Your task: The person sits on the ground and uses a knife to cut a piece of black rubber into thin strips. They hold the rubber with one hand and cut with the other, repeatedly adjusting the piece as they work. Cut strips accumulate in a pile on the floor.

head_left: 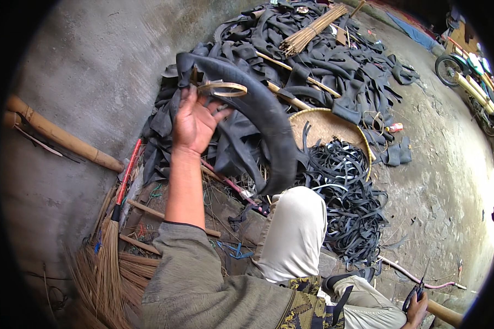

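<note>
My left hand (196, 126) reaches out, palm up with its fingers spread apart. At its fingertips is one end of a long, curved piece of black rubber inner tube (277, 129), its lower part slightly blurred. A thin, light-coloured hoop (230, 88) shows just above the fingers, over the rubber. In the lower right corner, my right hand (417, 311) is closed on a dark-handled tool (413, 296) with a thin pointed blade; its exact kind is unclear.
Black rubber pieces (258, 41) lie heaped against the wall, with a stick bundle (312, 30) on top. Cut rubber strips (356, 219) spill from a woven tray (326, 125). Bamboo poles (66, 134) and a broom (109, 252) are left; a motorcycle (466, 82) stands at right.
</note>
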A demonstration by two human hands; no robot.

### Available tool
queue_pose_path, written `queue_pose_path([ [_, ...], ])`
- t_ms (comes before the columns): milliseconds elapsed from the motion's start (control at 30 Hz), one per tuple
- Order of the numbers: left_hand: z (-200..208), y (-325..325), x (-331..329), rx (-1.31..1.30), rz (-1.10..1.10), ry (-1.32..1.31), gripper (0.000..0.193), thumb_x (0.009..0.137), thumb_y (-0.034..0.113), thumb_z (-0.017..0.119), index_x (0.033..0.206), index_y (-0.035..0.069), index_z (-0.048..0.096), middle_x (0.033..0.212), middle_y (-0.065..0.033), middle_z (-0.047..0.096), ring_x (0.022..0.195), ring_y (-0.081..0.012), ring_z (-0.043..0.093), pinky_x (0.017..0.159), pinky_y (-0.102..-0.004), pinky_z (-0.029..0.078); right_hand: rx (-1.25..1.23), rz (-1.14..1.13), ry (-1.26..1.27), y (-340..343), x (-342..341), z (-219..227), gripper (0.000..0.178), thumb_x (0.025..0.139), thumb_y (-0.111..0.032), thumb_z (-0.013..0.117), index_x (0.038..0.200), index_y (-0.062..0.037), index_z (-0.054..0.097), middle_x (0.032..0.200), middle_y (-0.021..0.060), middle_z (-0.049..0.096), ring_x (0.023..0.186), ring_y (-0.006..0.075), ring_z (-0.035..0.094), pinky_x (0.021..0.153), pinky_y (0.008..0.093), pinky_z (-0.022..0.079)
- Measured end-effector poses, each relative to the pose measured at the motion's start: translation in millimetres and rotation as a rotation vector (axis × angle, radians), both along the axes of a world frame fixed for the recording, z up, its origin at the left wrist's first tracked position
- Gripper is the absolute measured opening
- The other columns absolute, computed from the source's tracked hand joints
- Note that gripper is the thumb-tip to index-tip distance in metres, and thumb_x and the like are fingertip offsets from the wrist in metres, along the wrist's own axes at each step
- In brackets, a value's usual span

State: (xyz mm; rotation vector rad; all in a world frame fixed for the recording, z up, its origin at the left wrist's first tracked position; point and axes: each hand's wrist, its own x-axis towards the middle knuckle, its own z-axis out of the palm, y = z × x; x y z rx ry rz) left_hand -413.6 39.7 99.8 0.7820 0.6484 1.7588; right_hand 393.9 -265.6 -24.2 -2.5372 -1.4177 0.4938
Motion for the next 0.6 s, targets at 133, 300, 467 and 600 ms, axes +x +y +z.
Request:
queue_pose_path([
  [133, -14, 7, 27, -0.005, -0.062, -0.146, 0.047, 0.108, 0.046, 0.044, 0.138, 0.011, 0.058, 0.136, -0.0136, 0.064, 0.134, -0.0377, 0.054, 0.11, -0.068, 0.04, 0.048, 0.026, -0.041, -4, -4, 0, 0.023, 0.097, -0.017, 0.065, 0.097, 0.0039, 0.058, 0.08, 0.0165, 0.058, 0.071, 0.0265, 0.051, 0.07, 0.0407, 0.045],
  [300, -39, 18, 51, -0.086, -0.009, -0.144, 0.029, 0.097, 0.006, 0.058, 0.126, 0.007, 0.062, 0.124, -0.0103, 0.068, 0.115, -0.0296, 0.067, 0.103, -0.0507, 0.056, 0.044, -0.002, 0.0, -9, -6, 4, 0.022, 0.096, -0.016, 0.065, 0.099, 0.0048, 0.057, 0.085, 0.019, 0.06, 0.076, 0.0287, 0.053, 0.075, 0.0412, 0.046],
  [467, -69, 16, 77, -0.09, -0.042, -0.169, 0.052, 0.077, -0.019, 0.043, 0.121, 0.001, 0.061, 0.116, -0.0128, 0.068, 0.108, -0.0297, 0.069, 0.105, -0.0485, 0.056, 0.086, -0.003, -0.032, -13, -12, 8, 0.024, 0.095, -0.017, 0.066, 0.101, 0.0048, 0.058, 0.087, 0.0199, 0.061, 0.079, 0.0299, 0.055, 0.078, 0.0415, 0.047],
  [600, -82, 17, 90, -0.14, -0.098, -0.226, 0.032, 0.09, 0.001, 0.049, 0.119, -0.004, 0.06, 0.115, -0.0158, 0.068, 0.109, -0.0326, 0.067, 0.106, -0.0525, 0.051, 0.112, -0.002, -0.141, -8, -20, 12, 0.028, 0.095, -0.019, 0.067, 0.107, 0.0044, 0.059, 0.091, 0.0222, 0.063, 0.082, 0.0346, 0.059, 0.081, 0.0433, 0.048],
])
